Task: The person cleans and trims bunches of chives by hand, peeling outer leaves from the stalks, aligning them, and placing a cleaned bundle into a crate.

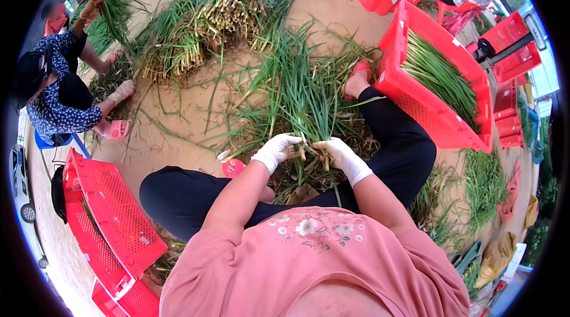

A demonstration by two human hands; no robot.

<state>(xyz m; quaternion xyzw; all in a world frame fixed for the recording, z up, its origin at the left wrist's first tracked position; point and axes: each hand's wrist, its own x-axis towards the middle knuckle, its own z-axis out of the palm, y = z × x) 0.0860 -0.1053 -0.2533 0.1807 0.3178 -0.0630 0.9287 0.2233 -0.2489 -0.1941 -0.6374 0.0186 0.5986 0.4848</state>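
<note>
My left hand (275, 150) and my right hand (342, 157), both in white gloves, grip the root end of a bunch of green onions (303, 94). The long green leaves fan away from me over the ground. The pale root ends stick out between my two hands. I sit with black-trousered legs spread either side of the bunch, pink sandals on my feet.
A big heap of green onions (202, 20) lies ahead. A red crate (436, 88) at my right holds cleaned bunches. More red crates (104, 222) stand at my left. Another person (59, 88) sits at the far left handling greens. Trimmings litter the ground.
</note>
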